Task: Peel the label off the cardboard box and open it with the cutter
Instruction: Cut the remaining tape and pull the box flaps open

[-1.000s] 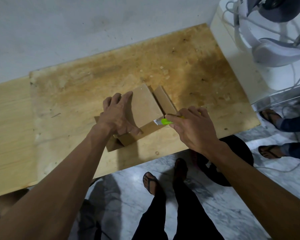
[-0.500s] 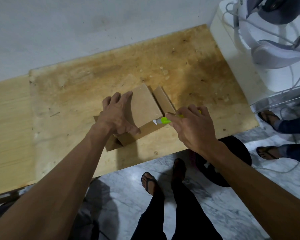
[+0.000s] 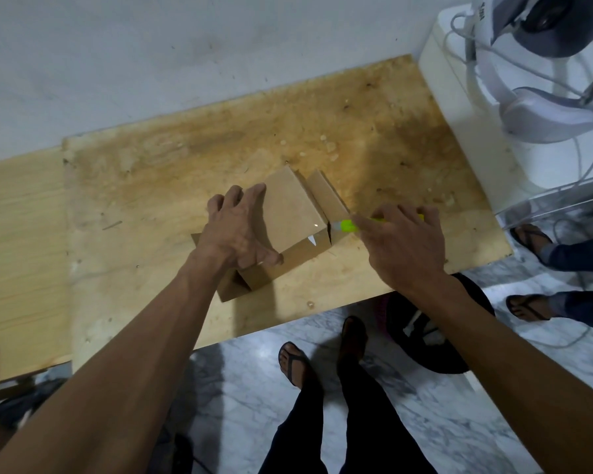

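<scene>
Cardboard box (image 3: 290,213) near desk (image 3: 151,172) front edge, steadied under spread left hand (image 3: 235,230) fingers; green cutter (image 3: 348,226) gripped by right hand (image 3: 403,249), blade at its right flap.

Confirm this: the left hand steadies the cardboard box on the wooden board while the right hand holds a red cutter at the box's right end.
Wrong in one respect: the cutter is bright green, not red, as the head view shows. The rest stands: the left hand steadies the cardboard box on the wooden board, and the right hand holds the cutter at the box's right end.
</scene>
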### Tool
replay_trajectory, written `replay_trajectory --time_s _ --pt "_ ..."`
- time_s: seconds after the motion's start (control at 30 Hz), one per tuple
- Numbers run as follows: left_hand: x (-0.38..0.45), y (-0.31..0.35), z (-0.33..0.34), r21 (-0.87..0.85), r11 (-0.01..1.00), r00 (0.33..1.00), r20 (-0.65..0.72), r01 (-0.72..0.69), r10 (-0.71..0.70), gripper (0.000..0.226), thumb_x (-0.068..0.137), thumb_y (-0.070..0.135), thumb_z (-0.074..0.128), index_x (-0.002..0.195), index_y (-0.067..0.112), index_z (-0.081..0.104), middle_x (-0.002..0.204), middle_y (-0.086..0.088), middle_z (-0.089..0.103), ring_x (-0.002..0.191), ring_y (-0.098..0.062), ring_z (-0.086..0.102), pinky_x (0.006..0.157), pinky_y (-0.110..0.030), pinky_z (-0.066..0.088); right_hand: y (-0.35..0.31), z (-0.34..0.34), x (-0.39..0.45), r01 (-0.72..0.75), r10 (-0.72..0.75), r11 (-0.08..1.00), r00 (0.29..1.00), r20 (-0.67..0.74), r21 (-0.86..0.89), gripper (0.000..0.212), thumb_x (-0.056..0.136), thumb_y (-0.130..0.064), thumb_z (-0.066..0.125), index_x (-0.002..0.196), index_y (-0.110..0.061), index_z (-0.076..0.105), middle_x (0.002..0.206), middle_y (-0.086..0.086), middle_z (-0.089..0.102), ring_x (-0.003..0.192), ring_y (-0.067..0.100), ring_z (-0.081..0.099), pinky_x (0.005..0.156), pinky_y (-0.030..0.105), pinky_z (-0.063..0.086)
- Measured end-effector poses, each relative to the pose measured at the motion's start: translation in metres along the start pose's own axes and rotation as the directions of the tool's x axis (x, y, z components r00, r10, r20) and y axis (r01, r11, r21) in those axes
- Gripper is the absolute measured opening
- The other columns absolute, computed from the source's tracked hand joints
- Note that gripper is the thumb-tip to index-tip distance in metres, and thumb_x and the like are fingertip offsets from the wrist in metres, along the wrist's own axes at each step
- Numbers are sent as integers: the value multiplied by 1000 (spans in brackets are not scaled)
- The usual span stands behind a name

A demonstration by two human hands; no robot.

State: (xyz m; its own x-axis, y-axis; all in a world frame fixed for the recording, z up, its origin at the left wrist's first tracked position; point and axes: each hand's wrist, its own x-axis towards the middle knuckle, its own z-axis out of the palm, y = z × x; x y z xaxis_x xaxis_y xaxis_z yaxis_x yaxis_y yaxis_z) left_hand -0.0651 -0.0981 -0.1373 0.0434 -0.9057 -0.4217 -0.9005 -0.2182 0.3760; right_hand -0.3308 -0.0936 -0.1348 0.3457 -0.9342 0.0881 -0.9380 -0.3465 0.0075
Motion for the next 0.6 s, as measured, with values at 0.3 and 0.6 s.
replay_trajectory --time_s 0.3,0.6 --pt "3 1 -5 -10 1000 999 42 15 -15 132 45 47 89 153 33 15 146 -1 28 136 -34 16 111 -48 29 -10 3 -8 144 -143 988 990 -13 49 28 90 -36 59 118 -35 64 99 -2 65 94 28 56 86 44 33" --pt "6 0 -10 -37 999 996 90 24 -20 131 46 49 87 153 33 14 147 1 27 137 -33 15 111 -51 30 -13 2 -4 110 -107 991 993 -50 73 24 91 -37 60 115 -35 64 98 -4 65 92 26 56 85 44 34"
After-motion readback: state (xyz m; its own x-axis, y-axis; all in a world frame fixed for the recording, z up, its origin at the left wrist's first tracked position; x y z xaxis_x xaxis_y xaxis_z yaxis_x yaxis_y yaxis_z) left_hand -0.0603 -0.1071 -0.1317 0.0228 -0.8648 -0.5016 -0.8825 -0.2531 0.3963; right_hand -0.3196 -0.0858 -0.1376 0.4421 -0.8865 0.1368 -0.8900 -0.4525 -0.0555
